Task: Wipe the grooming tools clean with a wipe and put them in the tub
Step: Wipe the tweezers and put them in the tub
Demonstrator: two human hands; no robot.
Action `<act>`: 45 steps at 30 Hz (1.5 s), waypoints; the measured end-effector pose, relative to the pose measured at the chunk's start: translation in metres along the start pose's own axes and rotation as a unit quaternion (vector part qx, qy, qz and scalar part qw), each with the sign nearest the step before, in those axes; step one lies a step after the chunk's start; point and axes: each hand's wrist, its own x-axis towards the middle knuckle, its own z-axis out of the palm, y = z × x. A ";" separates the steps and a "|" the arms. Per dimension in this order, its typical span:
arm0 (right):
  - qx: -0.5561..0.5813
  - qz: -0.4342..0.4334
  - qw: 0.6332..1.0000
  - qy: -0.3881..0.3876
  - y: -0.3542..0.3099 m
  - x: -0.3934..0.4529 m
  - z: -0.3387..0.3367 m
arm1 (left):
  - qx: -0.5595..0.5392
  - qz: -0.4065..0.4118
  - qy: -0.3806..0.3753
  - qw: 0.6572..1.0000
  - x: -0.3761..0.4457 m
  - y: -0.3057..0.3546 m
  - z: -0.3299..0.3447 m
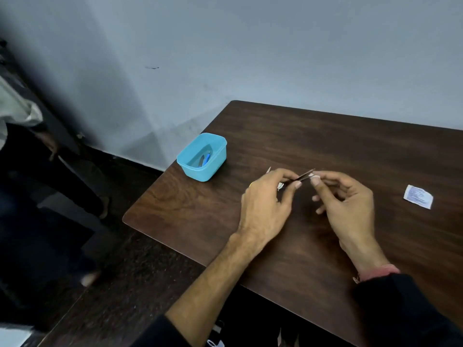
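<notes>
Over the middle of the dark wooden table, my left hand pinches a thin dark tool, which looks like tweezers. My right hand closes thumb and forefinger on the tool's far end; I cannot tell whether a wipe is between those fingers. A bit of white shows under my left hand, and a thin pale stick tip pokes out behind it. The blue plastic tub stands at the table's left edge with a dark tool with a blue part inside.
A torn white wipe sachet lies at the right of the table. The table's left corner drops off to a dark floor. Another person's legs and foot are at the left. A pale wall runs behind.
</notes>
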 end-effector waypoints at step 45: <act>0.184 0.085 0.976 0.083 0.027 0.094 -0.091 | -0.227 -0.034 -0.167 0.959 0.090 0.033 0.123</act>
